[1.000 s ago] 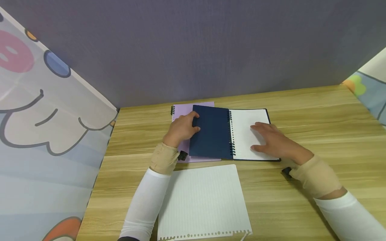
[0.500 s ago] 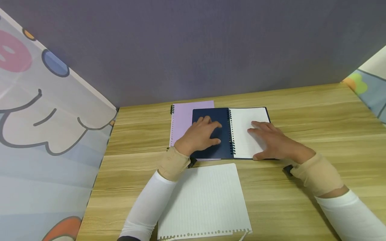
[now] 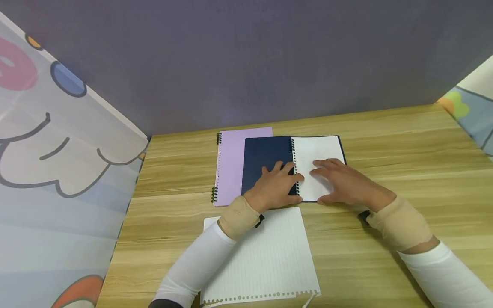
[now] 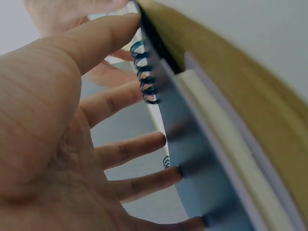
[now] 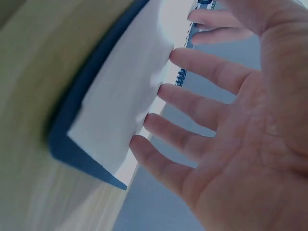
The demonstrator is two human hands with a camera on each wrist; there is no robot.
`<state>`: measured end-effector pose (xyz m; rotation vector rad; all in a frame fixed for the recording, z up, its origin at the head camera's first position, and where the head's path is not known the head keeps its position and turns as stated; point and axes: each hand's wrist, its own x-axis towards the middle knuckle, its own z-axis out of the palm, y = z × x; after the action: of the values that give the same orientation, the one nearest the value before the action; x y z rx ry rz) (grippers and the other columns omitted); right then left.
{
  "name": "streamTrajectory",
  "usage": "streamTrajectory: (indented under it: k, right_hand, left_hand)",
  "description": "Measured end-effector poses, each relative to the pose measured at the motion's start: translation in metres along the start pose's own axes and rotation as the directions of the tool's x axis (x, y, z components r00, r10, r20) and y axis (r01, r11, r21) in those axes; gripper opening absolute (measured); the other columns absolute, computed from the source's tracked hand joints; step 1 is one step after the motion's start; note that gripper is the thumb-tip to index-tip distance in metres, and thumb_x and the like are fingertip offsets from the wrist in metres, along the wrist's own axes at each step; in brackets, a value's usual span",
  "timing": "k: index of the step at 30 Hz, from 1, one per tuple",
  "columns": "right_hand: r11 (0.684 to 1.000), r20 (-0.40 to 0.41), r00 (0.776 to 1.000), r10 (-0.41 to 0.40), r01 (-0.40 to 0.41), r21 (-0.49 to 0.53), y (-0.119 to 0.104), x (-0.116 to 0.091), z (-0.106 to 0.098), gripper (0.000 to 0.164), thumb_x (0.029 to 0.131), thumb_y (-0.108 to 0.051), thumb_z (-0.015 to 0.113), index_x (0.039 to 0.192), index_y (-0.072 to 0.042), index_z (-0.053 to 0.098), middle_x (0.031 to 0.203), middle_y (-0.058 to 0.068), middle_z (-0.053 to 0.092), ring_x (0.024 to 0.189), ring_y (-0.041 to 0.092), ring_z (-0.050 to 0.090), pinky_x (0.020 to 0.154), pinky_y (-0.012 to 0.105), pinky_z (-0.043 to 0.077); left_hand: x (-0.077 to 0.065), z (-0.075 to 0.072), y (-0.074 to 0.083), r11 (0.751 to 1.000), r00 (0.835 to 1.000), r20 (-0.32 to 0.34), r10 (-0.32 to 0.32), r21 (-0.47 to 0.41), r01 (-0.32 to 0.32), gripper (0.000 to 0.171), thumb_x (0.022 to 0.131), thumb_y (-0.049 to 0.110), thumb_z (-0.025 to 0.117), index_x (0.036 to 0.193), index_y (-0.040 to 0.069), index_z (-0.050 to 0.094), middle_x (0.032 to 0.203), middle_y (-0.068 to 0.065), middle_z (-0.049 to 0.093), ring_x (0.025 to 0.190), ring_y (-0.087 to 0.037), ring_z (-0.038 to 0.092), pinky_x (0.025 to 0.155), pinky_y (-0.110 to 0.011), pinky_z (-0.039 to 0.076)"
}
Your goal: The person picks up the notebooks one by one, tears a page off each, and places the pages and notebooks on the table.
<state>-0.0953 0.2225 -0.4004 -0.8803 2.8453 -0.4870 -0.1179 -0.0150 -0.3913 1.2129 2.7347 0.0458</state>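
Observation:
A dark blue spiral notebook point(image 3: 265, 158) lies spread flat, cover to the left and white pages point(image 3: 316, 147) to the right. My left hand point(image 3: 275, 186) rests with fingers spread on the cover's lower right part, its index finger and thumb at the spiral binding point(image 4: 144, 72). On the white page my right hand point(image 3: 344, 184) touches the paper with its fingertips, its thumb near the lower edge. Neither hand grips anything. Beneath the blue cover lies a lilac spiral notebook point(image 3: 231, 167), its left side showing.
A torn-out lined sheet point(image 3: 269, 256) with a ragged perforated edge lies in front of the notebooks, partly under the left forearm. The wooden table point(image 3: 404, 162) meets a grey panel point(image 3: 269, 64) at the back. A cartoon-printed wall covering point(image 3: 77, 171) stands at the left.
My left hand has let go of the blue cover's left edge and slid right and nearer to the spiral. The cover has settled flat. The right hand has shifted slightly left on the page.

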Motion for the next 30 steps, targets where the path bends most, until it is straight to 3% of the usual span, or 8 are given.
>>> streamTrajectory:
  k: [6,12,19,24,30]
  right_hand:
    - [0.998,-0.003,1.000,-0.012,0.012,0.065,0.007,0.001,-0.006,0.058,0.076,-0.040,0.070,0.123,-0.009,0.055,0.137,0.009,0.042,0.126,0.030,0.034,0.099,0.043,0.026]
    - [0.995,-0.016,1.000,-0.020,0.022,0.097,0.014,0.000,-0.007,0.047,0.081,-0.030,0.066,0.121,-0.009,0.055,0.133,0.007,0.046,0.124,0.027,0.039,0.098,0.039,0.027]
    - [0.995,-0.016,1.000,-0.021,0.023,0.099,0.014,0.000,-0.008,0.045,0.082,-0.032,0.064,0.121,-0.010,0.055,0.133,0.006,0.046,0.124,0.026,0.038,0.098,0.040,0.028]
    - [0.994,-0.008,1.000,-0.014,0.015,0.113,0.012,0.000,-0.010,0.044,0.084,-0.033,0.063,0.121,-0.011,0.056,0.134,0.006,0.045,0.125,0.027,0.037,0.098,0.041,0.028]
    - [0.993,-0.003,1.000,-0.008,0.009,0.121,0.012,-0.002,-0.009,0.044,0.085,-0.036,0.060,0.121,-0.011,0.056,0.134,0.006,0.045,0.125,0.027,0.037,0.097,0.041,0.029]
  left_hand:
    - [0.003,0.004,0.004,0.998,0.999,-0.051,-0.008,0.055,0.011,0.052,0.080,0.061,0.055,0.124,0.033,0.052,0.124,0.002,0.045,0.114,-0.028,0.040,0.075,-0.055,0.039]
    - [0.005,0.005,0.005,0.997,0.996,-0.086,0.028,0.078,-0.021,0.046,0.079,0.059,0.056,0.114,0.029,0.058,0.108,0.005,0.050,0.094,-0.021,0.045,0.064,-0.046,0.042]
    - [0.007,0.004,0.009,0.984,0.989,-0.114,0.098,0.158,-0.079,0.032,0.077,0.052,0.058,0.094,0.026,0.062,0.093,0.008,0.051,0.074,-0.014,0.043,0.055,-0.028,0.039]
    - [0.008,0.003,0.014,0.967,0.982,-0.116,0.149,0.226,-0.120,0.016,0.076,0.041,0.059,0.081,0.026,0.059,0.081,0.009,0.050,0.067,-0.012,0.045,0.052,-0.027,0.039]
    - [0.008,0.003,0.015,0.963,0.974,-0.130,0.187,0.221,-0.156,0.013,0.076,0.034,0.062,0.072,0.025,0.054,0.071,0.011,0.048,0.061,-0.008,0.046,0.051,-0.024,0.038]
